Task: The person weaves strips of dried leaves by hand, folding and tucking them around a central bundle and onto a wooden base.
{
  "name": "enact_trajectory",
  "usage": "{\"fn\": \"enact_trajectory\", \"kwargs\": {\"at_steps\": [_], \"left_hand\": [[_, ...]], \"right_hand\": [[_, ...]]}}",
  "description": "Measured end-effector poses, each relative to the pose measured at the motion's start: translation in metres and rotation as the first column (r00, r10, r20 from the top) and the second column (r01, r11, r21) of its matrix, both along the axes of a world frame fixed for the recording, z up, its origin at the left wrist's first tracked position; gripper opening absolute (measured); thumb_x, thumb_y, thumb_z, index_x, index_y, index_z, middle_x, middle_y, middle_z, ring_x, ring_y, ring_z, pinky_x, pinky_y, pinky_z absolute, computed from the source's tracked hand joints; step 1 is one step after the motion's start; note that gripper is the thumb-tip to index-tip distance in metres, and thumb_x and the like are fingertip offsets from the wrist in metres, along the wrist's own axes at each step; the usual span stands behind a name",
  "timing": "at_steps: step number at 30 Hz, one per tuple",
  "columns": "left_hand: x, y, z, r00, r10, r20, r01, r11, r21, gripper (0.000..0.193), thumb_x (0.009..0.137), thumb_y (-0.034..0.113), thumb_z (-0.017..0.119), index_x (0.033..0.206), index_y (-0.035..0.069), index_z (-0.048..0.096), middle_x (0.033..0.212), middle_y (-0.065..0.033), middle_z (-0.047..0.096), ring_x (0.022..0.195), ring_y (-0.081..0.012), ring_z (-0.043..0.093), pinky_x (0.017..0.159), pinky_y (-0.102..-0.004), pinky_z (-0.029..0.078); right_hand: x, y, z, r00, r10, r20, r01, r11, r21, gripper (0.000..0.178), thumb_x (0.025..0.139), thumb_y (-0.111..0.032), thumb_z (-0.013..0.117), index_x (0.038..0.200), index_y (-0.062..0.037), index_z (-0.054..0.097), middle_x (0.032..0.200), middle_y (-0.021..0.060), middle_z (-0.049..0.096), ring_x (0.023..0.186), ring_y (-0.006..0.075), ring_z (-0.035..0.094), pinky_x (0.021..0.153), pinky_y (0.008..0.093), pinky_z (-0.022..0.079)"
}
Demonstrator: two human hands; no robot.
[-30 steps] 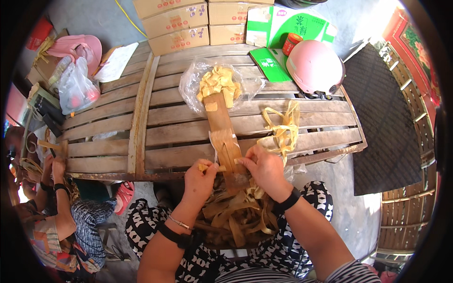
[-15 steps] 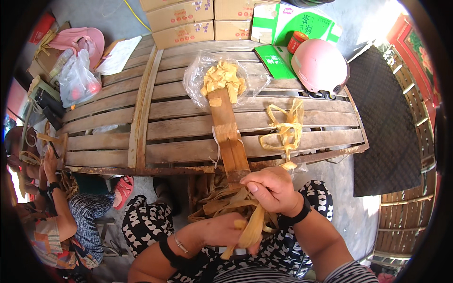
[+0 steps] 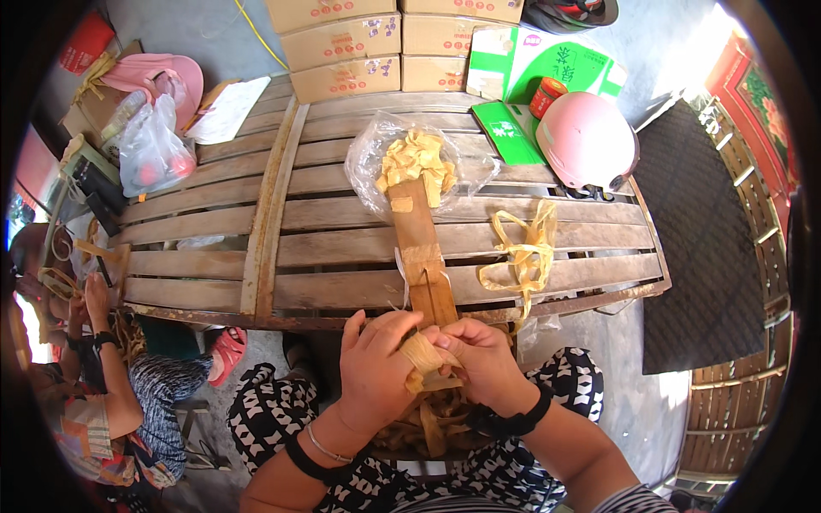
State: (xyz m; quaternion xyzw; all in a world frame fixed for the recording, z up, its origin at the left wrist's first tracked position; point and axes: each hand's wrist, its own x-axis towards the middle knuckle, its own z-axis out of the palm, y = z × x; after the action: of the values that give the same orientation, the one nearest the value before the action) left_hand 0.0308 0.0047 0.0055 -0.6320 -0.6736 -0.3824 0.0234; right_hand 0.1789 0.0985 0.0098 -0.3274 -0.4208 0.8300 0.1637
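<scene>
The left hand [image 3: 376, 363] is curled around a pale yellow strip [image 3: 421, 355], and the right hand [image 3: 483, 359] pinches the same strip between thumb and fingers, close beside the left. The strip is bent between the two hands, just off the near edge of the slatted wooden surface [image 3: 333, 209] and above a heap of brownish strips [image 3: 436, 425] in front of the person's lap. A narrow wooden board [image 3: 416, 235] runs across the surface toward the hands, which hide its near end. At its far end, a pile of folded yellow pieces [image 3: 416, 161] rests on clear plastic [image 3: 363, 175]. Loose yellow ties [image 3: 530, 261] lie to the right of the board. Farther back on the right sits a pink helmet [image 3: 586, 141], near a red can [image 3: 547, 98].
</scene>
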Motion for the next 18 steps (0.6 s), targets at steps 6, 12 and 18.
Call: {"fn": "enact_trajectory", "kwargs": {"at_steps": [6,12,18], "left_hand": [[-0.001,-0.004,-0.006,0.999,-0.049,0.009,0.049,0.959,-0.278,0.021,0.073,0.007,0.068,0.094,0.009,0.07,0.123,-0.0065,0.061,0.12,-0.0263,0.055,0.103,-0.0488,0.033],[-0.019,-0.004,0.009,0.832,-0.178,0.526,0.237,0.97,-0.046,0.006,0.081,0.0,0.065,0.086,0.0,0.065,0.113,-0.0113,0.065,0.109,-0.0263,0.062,0.096,-0.0403,0.046],[-0.041,-0.009,0.01,0.542,-0.134,0.829,0.16,0.986,0.055,0.012,0.088,0.002,0.066,0.099,-0.002,0.066,0.101,-0.01,0.067,0.092,-0.0193,0.065,0.081,-0.032,0.053]], "right_hand": [[0.007,0.005,-0.007,0.966,0.125,0.228,-0.26,0.398,0.88,0.022,0.092,-0.026,0.065,0.098,-0.0045,0.067,0.08,0.0143,0.065,0.063,0.028,0.062,0.054,0.034,0.048],[0.004,0.005,0.015,0.918,0.223,0.328,-0.374,0.764,0.525,0.041,0.1,-0.04,0.052,0.087,-0.0027,0.063,0.062,0.0024,0.053,0.052,0.0171,0.049,0.049,0.0286,0.038],[0.014,0.014,0.017,0.921,0.39,0.006,-0.386,0.915,-0.12,0.043,0.102,-0.041,0.049,0.086,-0.003,0.063,0.058,-0.0066,0.036,0.051,0.0049,0.027,0.047,0.0218,0.02]]}}
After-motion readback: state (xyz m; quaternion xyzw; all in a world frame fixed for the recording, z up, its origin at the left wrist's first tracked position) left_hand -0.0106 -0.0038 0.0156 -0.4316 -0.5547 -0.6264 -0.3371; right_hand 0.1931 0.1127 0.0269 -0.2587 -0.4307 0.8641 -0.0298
